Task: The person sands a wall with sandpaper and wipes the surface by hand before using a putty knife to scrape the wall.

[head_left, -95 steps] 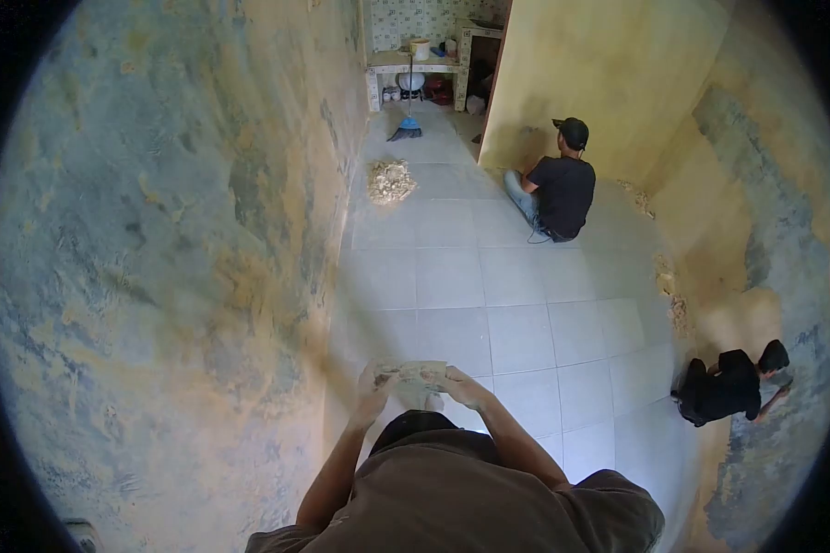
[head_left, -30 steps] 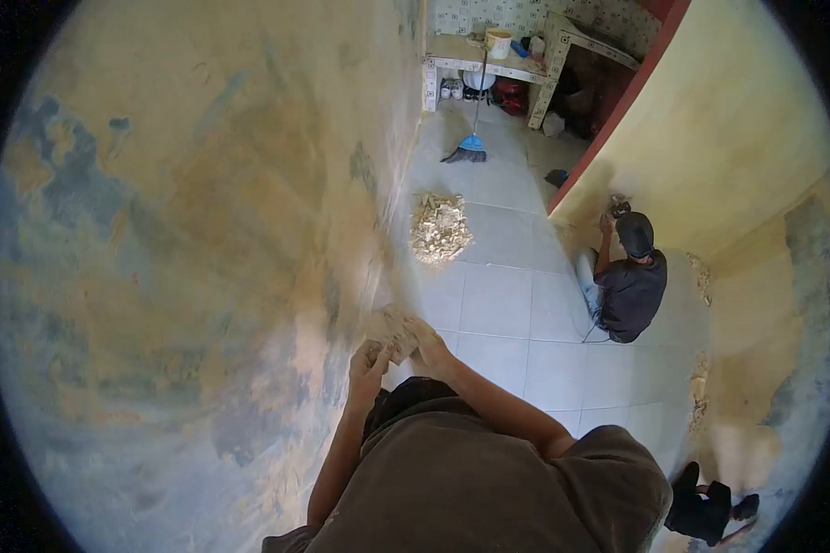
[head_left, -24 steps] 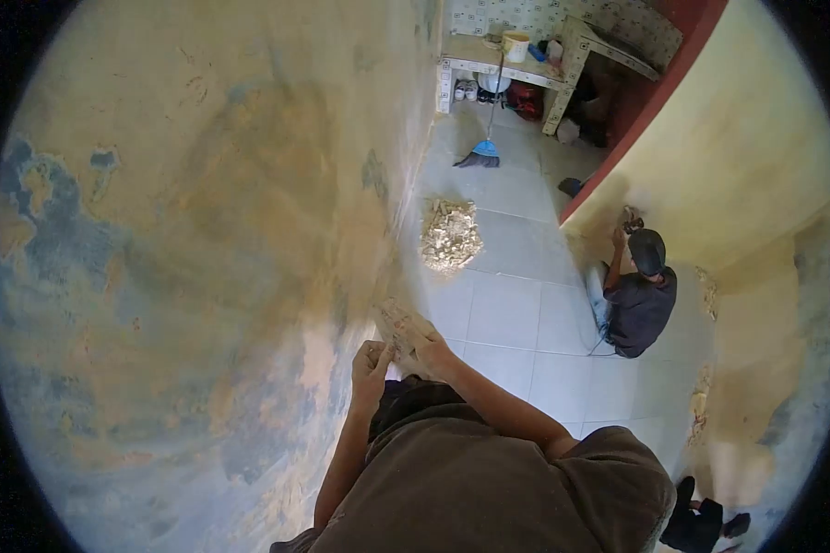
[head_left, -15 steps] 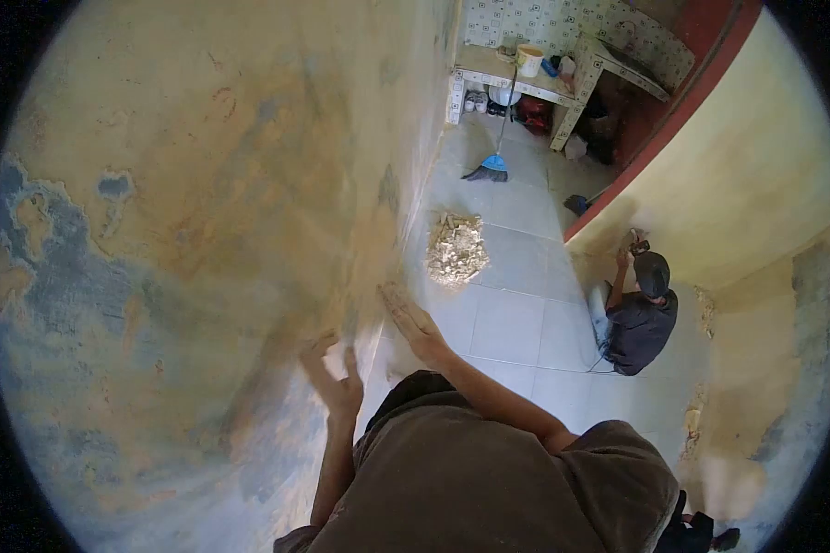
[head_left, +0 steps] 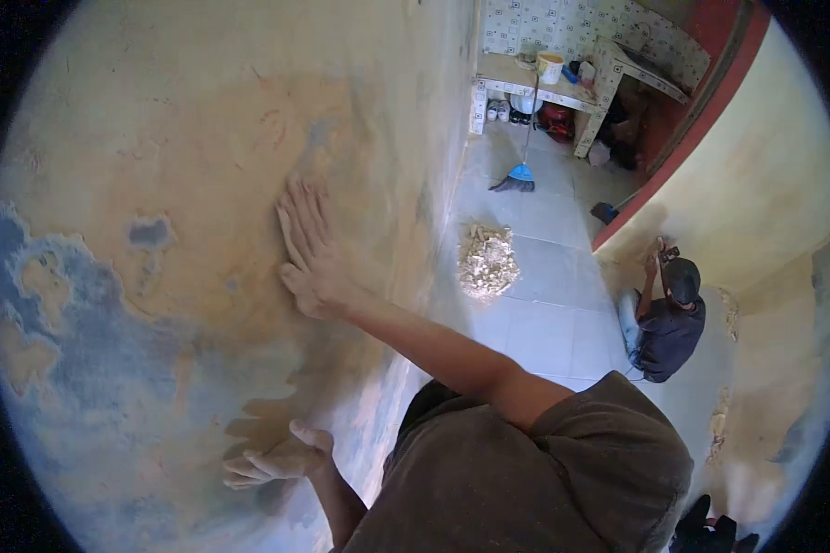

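Observation:
My right hand [head_left: 310, 253] lies flat on the patchy yellow wall [head_left: 184, 120], fingers stretched upward and nothing in its grasp. Lower down, my left hand [head_left: 281, 458] is at the same wall with its fingers extended and thumb apart, casting a shadow just above it. Around both hands the paint is worn, with tan patches and a large grey-blue area [head_left: 83, 323] where the surface has peeled in ragged edges. A dusty sleeve [head_left: 609, 415] covers my right upper arm.
A heap of broken plaster chips [head_left: 489, 264] lies on the tiled floor [head_left: 544, 332]. Beyond it, a blue broom [head_left: 521, 175] leans on a tiled counter [head_left: 503, 69] holding a bucket [head_left: 550, 67]. Another person [head_left: 670, 323] crouches by the opposite wall, holding a tool against it.
Both hands have moved left from near the wall's far edge onto its face. My right hand is now higher and pressed flat; my left is lower. The view has shifted slightly left.

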